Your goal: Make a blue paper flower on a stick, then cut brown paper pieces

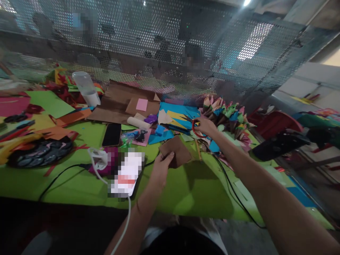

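Note:
Brown paper (178,150), cut to a rough square, is pinched between the thumb and fingers of my left hand (163,164) above the green table cover. My right hand (205,126) is farther forward and to the right, closed on scissors (196,131) with red handles. Their dark blades point left over yellow and blue paper (179,117), apart from the brown paper. A pencil (198,150) lies just below the scissors. Left of the brown paper are small blue (159,130) and purple (151,118) packets.
A lit phone (129,175) with a white cable lies at front left, a dark phone (112,134) behind it. Large brown sheets (114,102) and a clear bottle (87,88) stand near the perforated metal screen (159,46). Paper flowers (228,115) fill the back right. A black cable (231,187) crosses the right side.

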`<action>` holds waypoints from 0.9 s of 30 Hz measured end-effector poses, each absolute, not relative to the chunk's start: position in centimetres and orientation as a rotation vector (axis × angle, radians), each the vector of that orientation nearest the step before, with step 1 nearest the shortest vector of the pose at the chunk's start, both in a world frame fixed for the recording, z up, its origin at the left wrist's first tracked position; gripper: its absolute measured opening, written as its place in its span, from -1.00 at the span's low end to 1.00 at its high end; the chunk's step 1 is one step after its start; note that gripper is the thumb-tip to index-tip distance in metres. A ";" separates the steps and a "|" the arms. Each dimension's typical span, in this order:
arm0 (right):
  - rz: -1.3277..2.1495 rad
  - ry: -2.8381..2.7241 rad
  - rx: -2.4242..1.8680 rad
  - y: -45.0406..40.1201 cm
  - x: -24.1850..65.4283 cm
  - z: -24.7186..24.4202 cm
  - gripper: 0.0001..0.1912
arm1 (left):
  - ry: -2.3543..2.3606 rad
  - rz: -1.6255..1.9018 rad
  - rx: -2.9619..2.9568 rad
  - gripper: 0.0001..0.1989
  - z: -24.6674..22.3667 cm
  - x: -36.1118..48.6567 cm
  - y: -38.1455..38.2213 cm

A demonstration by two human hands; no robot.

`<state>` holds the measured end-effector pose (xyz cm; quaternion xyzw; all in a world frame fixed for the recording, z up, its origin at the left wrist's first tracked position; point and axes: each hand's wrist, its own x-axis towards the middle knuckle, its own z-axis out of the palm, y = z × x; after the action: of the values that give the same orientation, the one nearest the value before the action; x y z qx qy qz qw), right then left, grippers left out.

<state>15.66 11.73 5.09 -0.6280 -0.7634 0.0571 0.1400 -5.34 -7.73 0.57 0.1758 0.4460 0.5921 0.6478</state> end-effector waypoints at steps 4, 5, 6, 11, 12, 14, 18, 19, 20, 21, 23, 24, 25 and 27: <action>0.078 -2.253 -1.858 13.7 14.3 4.4 -0.51 | 1.009 1.350 0.431 -0.69 0.4 -5.4 -7.6; 0.060 -2.258 -1.859 13.7 14.2 4.6 -0.52 | 1.012 1.346 0.442 -0.69 0.3 -5.4 -7.6; 0.042 -2.260 -1.855 13.5 14.1 4.8 -0.55 | 1.014 1.344 0.453 -0.68 0.2 -5.4 -7.6; 0.019 -2.281 -1.740 8.5 14.5 6.8 -0.71 | 1.036 1.364 0.480 -0.50 -0.4 -5.4 -7.3; 0.038 -2.291 -1.688 6.8 14.7 7.1 -0.70 | 1.038 1.375 0.487 -0.47 -0.4 -5.4 -7.3; 0.155 -2.266 -1.499 3.0 15.0 7.4 -0.58 | 1.036 1.398 0.516 -0.43 -0.5 -5.4 -7.2; 0.565 -2.101 -1.275 -3.7 15.0 6.0 -0.57 | 1.076 1.394 0.686 -0.47 -0.3 -5.0 -7.2; 0.632 -2.053 -1.267 -4.9 14.8 5.3 -0.58 | 1.085 1.373 0.752 -0.50 -0.2 -4.8 -7.3; 0.658 -2.001 -1.278 -5.8 14.5 4.4 -0.58 | 1.090 1.352 0.814 -0.53 -0.2 -4.7 -7.3; 0.668 -1.944 -1.296 -6.5 14.1 3.6 -0.58 | 1.096 1.329 0.867 -0.55 -0.3 -4.5 -7.4; 0.695 -1.825 -1.305 -7.2 13.4 1.9 -0.57 | 1.102 1.278 0.955 -0.59 -0.5 -4.3 -7.4; 0.713 -1.762 -1.299 -7.4 13.1 1.1 -0.56 | 1.102 1.250 0.989 -0.60 -0.7 -4.3 -7.4; 0.719 -1.704 -1.296 -7.5 12.9 0.4 -0.56 | 1.100 1.220 1.024 -0.61 -0.8 -4.3 -7.3; 0.690 -1.624 -1.309 -7.6 12.7 -0.7 -0.58 | 1.101 1.186 1.089 -0.64 -1.2 -4.3 -7.1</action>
<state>12.69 -7.63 -0.71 -0.5305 -0.6582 0.2796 0.4552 -4.34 -7.13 -1.20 0.4623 0.4672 0.5035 0.5608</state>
